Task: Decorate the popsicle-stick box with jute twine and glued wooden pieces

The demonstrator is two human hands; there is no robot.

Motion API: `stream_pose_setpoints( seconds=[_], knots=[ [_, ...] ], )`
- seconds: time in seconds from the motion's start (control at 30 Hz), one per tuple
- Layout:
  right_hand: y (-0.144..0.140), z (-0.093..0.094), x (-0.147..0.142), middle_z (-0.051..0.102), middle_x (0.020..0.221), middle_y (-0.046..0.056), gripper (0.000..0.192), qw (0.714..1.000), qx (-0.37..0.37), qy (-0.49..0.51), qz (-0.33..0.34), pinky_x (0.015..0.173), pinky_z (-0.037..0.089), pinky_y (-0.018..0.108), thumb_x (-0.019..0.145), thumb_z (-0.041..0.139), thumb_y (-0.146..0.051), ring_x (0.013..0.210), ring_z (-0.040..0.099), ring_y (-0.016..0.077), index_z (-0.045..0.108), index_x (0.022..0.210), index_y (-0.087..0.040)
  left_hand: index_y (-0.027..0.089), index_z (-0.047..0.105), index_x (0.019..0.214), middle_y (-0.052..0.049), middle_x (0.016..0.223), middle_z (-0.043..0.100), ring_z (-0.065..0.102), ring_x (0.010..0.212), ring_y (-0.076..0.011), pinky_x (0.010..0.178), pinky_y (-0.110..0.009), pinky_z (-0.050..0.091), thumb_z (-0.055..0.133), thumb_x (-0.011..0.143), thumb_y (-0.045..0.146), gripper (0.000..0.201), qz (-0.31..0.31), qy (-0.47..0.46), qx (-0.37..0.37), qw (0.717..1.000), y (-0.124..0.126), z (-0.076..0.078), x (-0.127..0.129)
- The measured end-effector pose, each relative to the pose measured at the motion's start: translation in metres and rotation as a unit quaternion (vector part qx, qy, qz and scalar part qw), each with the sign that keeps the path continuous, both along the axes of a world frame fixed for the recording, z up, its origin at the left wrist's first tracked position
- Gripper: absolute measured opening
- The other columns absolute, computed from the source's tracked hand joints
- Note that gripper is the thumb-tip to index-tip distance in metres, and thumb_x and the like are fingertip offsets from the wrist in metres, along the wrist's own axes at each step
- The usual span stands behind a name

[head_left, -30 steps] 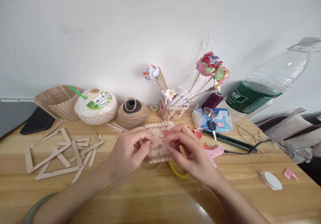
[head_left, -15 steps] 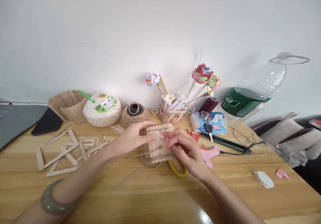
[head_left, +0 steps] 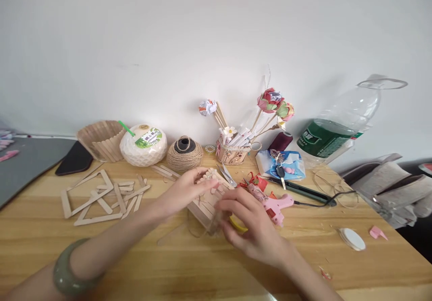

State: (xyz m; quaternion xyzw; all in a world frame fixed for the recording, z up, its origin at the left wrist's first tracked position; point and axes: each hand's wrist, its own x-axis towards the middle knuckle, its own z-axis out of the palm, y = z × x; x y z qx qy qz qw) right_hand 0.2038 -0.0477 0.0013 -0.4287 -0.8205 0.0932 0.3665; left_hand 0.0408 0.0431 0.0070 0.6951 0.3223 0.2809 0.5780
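My left hand (head_left: 187,192) is closed on the far left side of a small popsicle-stick box (head_left: 199,212), thumb on top and fingers behind. The box is turned at an angle, with twine across its sticks. My right hand (head_left: 251,226) is at the box's near right corner, its fingertips pressed together. Motion smears the corner, so what the fingertips grip cannot be made out. Scissors (head_left: 227,176) lie beside and partly beneath the box, blades pointing away and a yellow handle showing under my right hand. To the right is a pink glue gun (head_left: 273,206).
A twine ball (head_left: 184,154), a white coconut (head_left: 143,146) with a green straw and a decorated pot (head_left: 232,152) of paper flowers line the wall. Loose popsicle sticks (head_left: 104,197) lie left. A large plastic bottle (head_left: 332,134), keys (head_left: 281,171) and white discs (head_left: 353,239) are right.
The box has turned from facing me squarely to a slant, with its near end toward the right. My right hand has moved down from the box's top to its near right corner. The scissor blades have come into view.
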Motion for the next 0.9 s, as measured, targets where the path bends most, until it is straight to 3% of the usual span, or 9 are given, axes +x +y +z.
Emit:
stream_pose_setpoints(
  seconds=[0.07, 0.13, 0.23, 0.3, 0.4, 0.6, 0.73, 0.9],
  knots=[
    [-0.003, -0.004, -0.002, 0.057, 0.092, 0.008, 0.023, 1.000, 0.004, -0.019, -0.003, 0.071, 0.049, 0.033, 0.076, 0.054, -0.012, 0.084, 0.054, 0.0189, 0.053, 0.098, -0.019, 0.020, 0.050, 0.103, -0.007, 0.107, 0.058, 0.056, 0.099, -0.0195, 0.084, -0.036, 0.045, 0.050, 0.082, 0.031, 0.023, 0.135, -0.021, 0.059, 0.989, -0.013, -0.011, -0.007],
    [-0.004, -0.009, -0.002, 0.054, 0.093, 0.008, 0.022, 1.000, 0.017, -0.007, -0.025, 0.073, 0.049, 0.033, 0.077, 0.056, -0.014, 0.086, 0.053, 0.0190, 0.051, 0.098, -0.019, 0.021, 0.046, 0.100, -0.006, 0.101, 0.053, 0.053, 0.098, -0.0193, 0.083, -0.036, 0.045, 0.053, 0.080, 0.027, 0.022, 0.234, -0.037, 0.200, 0.951, -0.026, -0.023, -0.017],
    [-0.002, -0.014, -0.002, 0.050, 0.094, 0.007, 0.024, 0.998, 0.031, 0.013, -0.049, 0.075, 0.048, 0.034, 0.075, 0.061, -0.016, 0.090, 0.052, 0.0198, 0.048, 0.095, -0.020, 0.022, 0.052, 0.087, -0.003, 0.084, 0.052, 0.050, 0.084, -0.0199, 0.073, -0.035, 0.043, 0.065, 0.072, 0.030, 0.021, 0.175, 0.022, 0.417, 0.892, -0.045, -0.039, -0.032],
    [0.000, -0.014, -0.002, 0.050, 0.093, 0.007, 0.025, 0.998, 0.032, 0.016, -0.052, 0.075, 0.048, 0.034, 0.074, 0.062, -0.016, 0.089, 0.051, 0.0200, 0.048, 0.094, -0.021, 0.022, 0.056, 0.084, -0.004, 0.083, 0.054, 0.048, 0.081, -0.0207, 0.073, -0.036, 0.041, 0.067, 0.070, 0.032, 0.021, 0.160, 0.075, 0.479, 0.860, -0.053, -0.046, -0.038],
    [0.001, -0.012, -0.003, 0.050, 0.092, 0.006, 0.024, 0.998, 0.027, 0.023, -0.061, 0.073, 0.048, 0.033, 0.073, 0.063, -0.015, 0.087, 0.051, 0.0197, 0.048, 0.091, -0.021, 0.022, 0.061, 0.081, -0.004, 0.084, 0.058, 0.050, 0.083, -0.0207, 0.076, -0.035, 0.038, 0.066, 0.072, 0.026, 0.011, 0.167, 0.105, 0.504, 0.841, -0.058, -0.050, -0.039],
    [-0.001, -0.013, -0.001, 0.048, 0.092, 0.006, 0.025, 0.998, 0.024, 0.021, -0.050, 0.073, 0.047, 0.031, 0.073, 0.063, -0.014, 0.086, 0.050, 0.0184, 0.049, 0.093, -0.019, 0.021, 0.059, 0.077, -0.001, 0.080, 0.064, 0.052, 0.079, -0.0178, 0.074, -0.033, 0.039, 0.056, 0.076, 0.007, 0.015, 0.142, 0.064, 0.485, 0.861, -0.053, -0.042, -0.039],
    [-0.002, -0.016, 0.001, 0.046, 0.094, 0.006, 0.027, 0.999, 0.015, 0.005, -0.045, 0.074, 0.047, 0.031, 0.075, 0.061, -0.014, 0.087, 0.049, 0.0186, 0.052, 0.100, -0.019, 0.019, 0.059, 0.084, 0.000, 0.074, 0.065, 0.052, 0.077, -0.0169, 0.072, -0.032, 0.041, 0.055, 0.077, 0.003, 0.018, 0.104, 0.063, 0.503, 0.856, -0.045, -0.032, -0.041],
    [-0.004, -0.019, 0.001, 0.045, 0.093, 0.007, 0.022, 0.999, 0.017, -0.003, -0.044, 0.076, 0.048, 0.034, 0.077, 0.058, -0.013, 0.087, 0.050, 0.0187, 0.055, 0.098, -0.018, 0.020, 0.062, 0.086, 0.000, 0.070, 0.064, 0.051, 0.073, -0.0164, 0.067, -0.030, 0.041, 0.058, 0.078, 0.008, 0.015, 0.099, 0.048, 0.522, 0.846, -0.035, -0.020, -0.039]
  ],
)
